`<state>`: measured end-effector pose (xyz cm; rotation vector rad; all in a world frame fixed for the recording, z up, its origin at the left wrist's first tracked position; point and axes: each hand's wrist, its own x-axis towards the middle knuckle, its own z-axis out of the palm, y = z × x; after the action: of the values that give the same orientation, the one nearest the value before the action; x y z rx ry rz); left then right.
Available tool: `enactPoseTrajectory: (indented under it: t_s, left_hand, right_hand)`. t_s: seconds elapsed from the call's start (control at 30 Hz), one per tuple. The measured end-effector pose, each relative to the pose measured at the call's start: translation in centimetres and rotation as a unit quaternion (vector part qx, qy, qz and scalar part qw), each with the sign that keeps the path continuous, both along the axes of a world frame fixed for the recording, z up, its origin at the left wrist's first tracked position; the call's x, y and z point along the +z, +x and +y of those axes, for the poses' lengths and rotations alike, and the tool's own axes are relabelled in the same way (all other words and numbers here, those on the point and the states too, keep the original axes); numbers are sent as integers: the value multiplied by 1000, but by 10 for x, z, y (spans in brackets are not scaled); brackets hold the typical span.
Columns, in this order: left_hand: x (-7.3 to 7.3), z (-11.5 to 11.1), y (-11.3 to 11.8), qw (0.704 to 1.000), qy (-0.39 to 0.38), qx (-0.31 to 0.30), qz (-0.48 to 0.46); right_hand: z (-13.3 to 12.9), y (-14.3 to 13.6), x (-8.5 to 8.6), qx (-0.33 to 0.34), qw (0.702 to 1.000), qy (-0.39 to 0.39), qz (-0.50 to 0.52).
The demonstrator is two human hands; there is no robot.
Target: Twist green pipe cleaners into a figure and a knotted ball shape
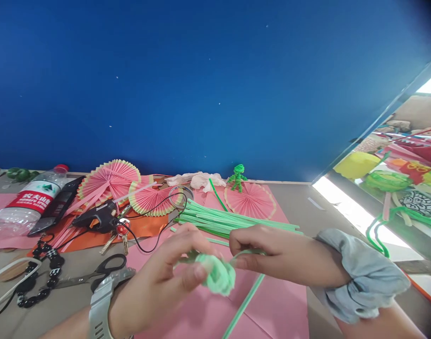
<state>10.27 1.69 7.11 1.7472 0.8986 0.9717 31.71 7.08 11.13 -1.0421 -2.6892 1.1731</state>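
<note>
My left hand (182, 270) is closed, thumb and fingers pinching a light green coil of pipe cleaner (220, 278) wound into a small rounded bundle. Right beside it, my right hand (256, 252) pinches a strand of the same green pipe cleaner close to the coil. From there a loose green pipe cleaner length (244, 303) slants down toward the lower edge of the view. Behind both hands lies a bundle of straight green pipe cleaners (229, 219). A little green pipe-cleaner figure (238, 178) stands upright against the blue panel. Pink paper (286, 301) lies under the hands.
Pleated pink paper fans (109, 181) lean at the back left. Nearby are a black glue gun (95, 217), keys (123, 230), scissors (95, 273), a black beaded strap (52, 268) and a tilted plastic bottle (33, 200). A blue panel (201, 94) bounds the table's rear.
</note>
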Motion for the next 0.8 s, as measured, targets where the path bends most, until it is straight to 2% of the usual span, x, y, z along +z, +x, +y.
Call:
enactPoseTrajectory:
  t_s: [0.13, 0.23, 0.33, 0.63, 0.8]
  left_hand:
    - [3, 2, 3, 983, 107, -52, 141]
    - [3, 2, 6, 952, 180, -49, 242]
    - [-2, 1, 7, 926, 233, -26, 295]
    - [-13, 3, 7, 913, 253, 46, 316]
    - [-14, 4, 6, 927, 213, 92, 295]
  right_hand:
    - [-1, 1, 5, -37, 999, 6, -7]
    - [-3, -1, 6, -74, 997, 19, -7]
    - [-8, -5, 5, -94, 994, 55, -12]
    - [-29, -19, 6, -119, 974, 193, -22]
    - [-36, -25, 3, -108, 964, 242, -32]
